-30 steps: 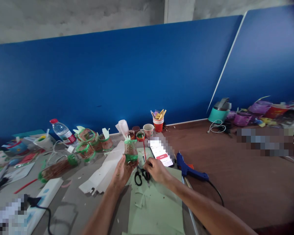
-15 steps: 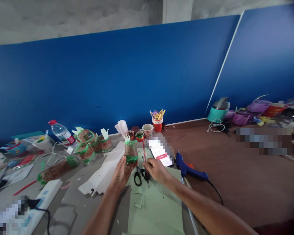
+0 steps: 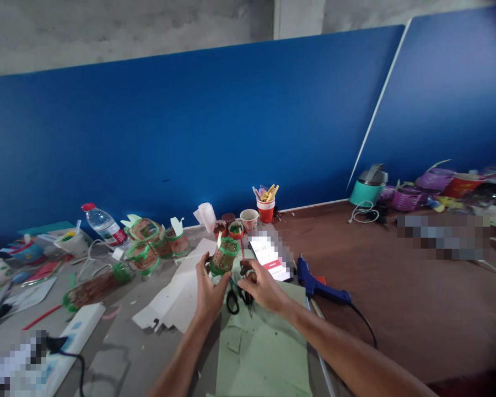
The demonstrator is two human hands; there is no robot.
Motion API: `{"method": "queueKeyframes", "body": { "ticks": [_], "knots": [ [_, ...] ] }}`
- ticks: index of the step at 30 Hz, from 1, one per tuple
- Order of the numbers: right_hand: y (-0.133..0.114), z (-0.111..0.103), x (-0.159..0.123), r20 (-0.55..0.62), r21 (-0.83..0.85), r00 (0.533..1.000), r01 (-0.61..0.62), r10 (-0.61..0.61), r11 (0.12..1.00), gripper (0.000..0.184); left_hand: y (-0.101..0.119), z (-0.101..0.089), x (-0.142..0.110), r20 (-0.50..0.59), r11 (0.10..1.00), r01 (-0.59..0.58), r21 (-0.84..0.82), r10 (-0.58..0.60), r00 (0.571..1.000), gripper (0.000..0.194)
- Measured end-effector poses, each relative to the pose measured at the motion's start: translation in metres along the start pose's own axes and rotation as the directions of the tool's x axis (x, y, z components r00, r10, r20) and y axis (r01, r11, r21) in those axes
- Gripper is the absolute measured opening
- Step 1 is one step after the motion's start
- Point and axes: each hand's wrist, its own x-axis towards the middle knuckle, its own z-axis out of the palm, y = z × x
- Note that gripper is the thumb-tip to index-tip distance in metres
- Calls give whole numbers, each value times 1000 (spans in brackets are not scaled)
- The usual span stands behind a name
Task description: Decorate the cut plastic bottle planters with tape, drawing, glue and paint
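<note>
My left hand [image 3: 211,286] is closed around the lower side of a small cup [image 3: 224,255], brown with a green rim and base and a pale pointed piece at its top. The cup is tilted. Close on its right, my right hand [image 3: 259,282] has its fingers curled together; whatever they hold, if anything, is hidden. A thin red stick [image 3: 242,245] passes by these fingertips. Under the hands, black-handled scissors [image 3: 233,303] lie on a pale green sheet [image 3: 268,353], with small paper scraps [image 3: 233,341] nearer me.
Similar brown-green cups [image 3: 144,258] and a water bottle [image 3: 104,225] stand to the left. White paper [image 3: 173,292] lies beside my left hand. A lit phone [image 3: 270,259], a blue glue gun [image 3: 320,286] with its cord and a red cup of utensils [image 3: 266,209] are to the right. A blue partition [image 3: 190,132] rises behind.
The cup has tilted to the right and come slightly towards the right. My left hand has shifted right and changed its grip. My right hand's fingers have moved a little nearer the cup.
</note>
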Motion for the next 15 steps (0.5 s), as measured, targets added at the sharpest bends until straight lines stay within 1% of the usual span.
{"method": "queueKeyframes", "body": {
  "ticks": [2,5,10,15],
  "knots": [
    [1,0,1,-9,13,1000,1,-1,1000,43,-1,-1,-1,-12,985,-84,151,87,996,77],
    [2,1,1,-19,25,1000,-1,1,1000,43,-3,-2,-3,-1,949,-183,257,190,982,78],
    [5,2,2,-25,31,1000,8,-7,999,41,-8,-1,-5,41,903,-311,298,313,949,75],
    [8,3,4,-24,107,999,28,-25,994,40,-12,-1,-5,65,862,-373,343,374,925,74]
  ]
}}
